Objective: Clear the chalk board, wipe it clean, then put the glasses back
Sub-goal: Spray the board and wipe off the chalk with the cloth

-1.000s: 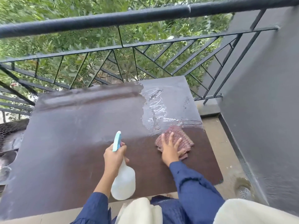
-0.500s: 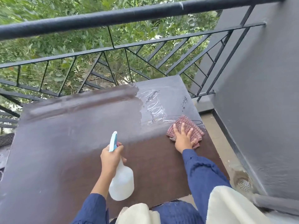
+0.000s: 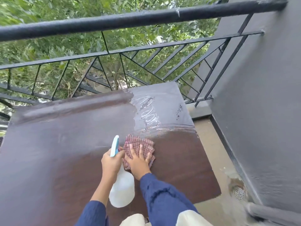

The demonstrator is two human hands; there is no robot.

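The chalk board (image 3: 65,152) is laid flat across the balcony floor, its long axis running left to right in front of the person, its far edge close under the railing (image 3: 130,18). The right hand (image 3: 138,162) is pressed flat, fingers spread, on a folded checked cloth (image 3: 138,145), which is held against the board by the palm rather than gripped. The left hand (image 3: 111,163) is clenched round the neck of a white spray bottle (image 3: 122,191), whose blue trigger head (image 3: 114,145) points away from the person; bottle and cloth are just beside each other, nearly touching. The relation that matters for the coming stroke is this: a wet, glossy patch with streaks and a few dark specks (image 3: 179,110) lies ahead of the cloth hand and to its right, toward the far right corner, while the broad hazy, grey-filmed area lies to the left of both hands and beyond the bottle. The board directly under and near the cloth looks darker and cleaner. It is judged that wiping is mid-way, and that the right hand, being nearer the wet patch, is best placed to sweep forward and rightward through it; the left region would call for more spray first. No glasses can be seen in this view, so that step is taken as not yet reached.
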